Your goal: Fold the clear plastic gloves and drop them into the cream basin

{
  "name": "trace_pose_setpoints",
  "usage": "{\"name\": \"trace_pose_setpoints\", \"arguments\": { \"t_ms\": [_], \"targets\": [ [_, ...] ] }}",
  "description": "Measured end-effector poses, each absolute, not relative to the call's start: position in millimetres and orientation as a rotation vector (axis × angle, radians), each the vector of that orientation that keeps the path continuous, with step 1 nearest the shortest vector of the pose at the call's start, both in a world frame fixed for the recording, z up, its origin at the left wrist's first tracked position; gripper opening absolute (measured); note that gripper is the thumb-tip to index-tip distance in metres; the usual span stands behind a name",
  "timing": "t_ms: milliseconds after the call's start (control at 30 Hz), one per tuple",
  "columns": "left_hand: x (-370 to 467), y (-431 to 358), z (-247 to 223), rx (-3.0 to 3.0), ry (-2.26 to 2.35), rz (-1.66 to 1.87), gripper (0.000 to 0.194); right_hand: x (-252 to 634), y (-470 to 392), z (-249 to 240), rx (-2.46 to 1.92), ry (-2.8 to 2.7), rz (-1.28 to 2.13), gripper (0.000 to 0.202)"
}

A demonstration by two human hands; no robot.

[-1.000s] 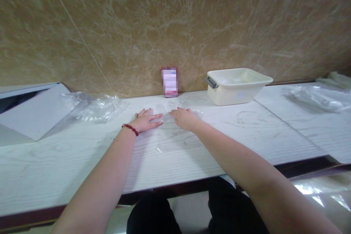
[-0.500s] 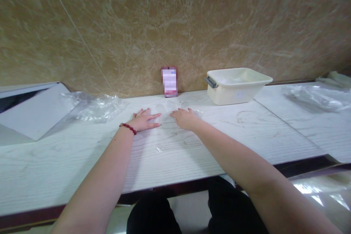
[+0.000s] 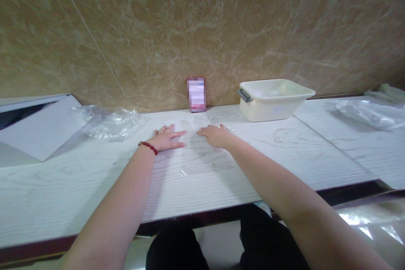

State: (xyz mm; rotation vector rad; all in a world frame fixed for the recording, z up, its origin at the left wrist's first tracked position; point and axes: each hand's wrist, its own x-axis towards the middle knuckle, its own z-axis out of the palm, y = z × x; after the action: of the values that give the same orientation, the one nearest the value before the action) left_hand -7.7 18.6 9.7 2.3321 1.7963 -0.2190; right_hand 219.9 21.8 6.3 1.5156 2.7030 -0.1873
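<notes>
A clear plastic bag or sheet (image 3: 193, 135) lies flat on the white wood-grain table (image 3: 177, 194); its outline is hard to make out. My left hand (image 3: 167, 138) rests on the left part of the plastic, palm down with fingers spread, a red bead bracelet (image 3: 148, 147) at its wrist. On the right part lies my right hand (image 3: 215, 135), also palm down, fingers stretched toward the left. Neither hand grips anything. Just beyond them a phone (image 3: 196, 95) with a blurred screen leans upright against the wall.
A cream plastic bin (image 3: 268, 107) with a grey latch stands back right, something clear inside. Crumpled clear plastic bags (image 3: 117, 124) lie left of my hands, beside a white box (image 3: 41, 130). More clear plastic (image 3: 367, 112) is at far right. A marbled wall (image 3: 142, 42) closes the back.
My right hand has shifted very slightly on the plastic. The left hand stays in place, and the view has moved a touch.
</notes>
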Motion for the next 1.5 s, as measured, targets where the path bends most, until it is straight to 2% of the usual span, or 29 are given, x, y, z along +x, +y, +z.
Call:
{"name": "trace_pose_setpoints", "arguments": {
  "t_ms": [267,367,667,933,1500],
  "targets": [
    [8,16,15,2.388,1.893,-0.064,0.061,218,17,10,1.505,2.717,-0.169,0.050],
    [14,15,14,2.383,1.894,-0.114,0.060,219,17,11,1.509,2.716,-0.173,0.050],
    [16,17,9,2.310,1.904,-0.187,0.066,203,2,11,1.529,2.909,-0.010,0.044],
    [12,18,10,2.308,1.907,-0.192,0.068,201,0,5,1.603,2.708,-0.227,0.053],
    [3,16,12,2.295,1.869,-0.219,0.079,213,14,1,1.704,2.595,-0.271,0.058]
  ]
}}
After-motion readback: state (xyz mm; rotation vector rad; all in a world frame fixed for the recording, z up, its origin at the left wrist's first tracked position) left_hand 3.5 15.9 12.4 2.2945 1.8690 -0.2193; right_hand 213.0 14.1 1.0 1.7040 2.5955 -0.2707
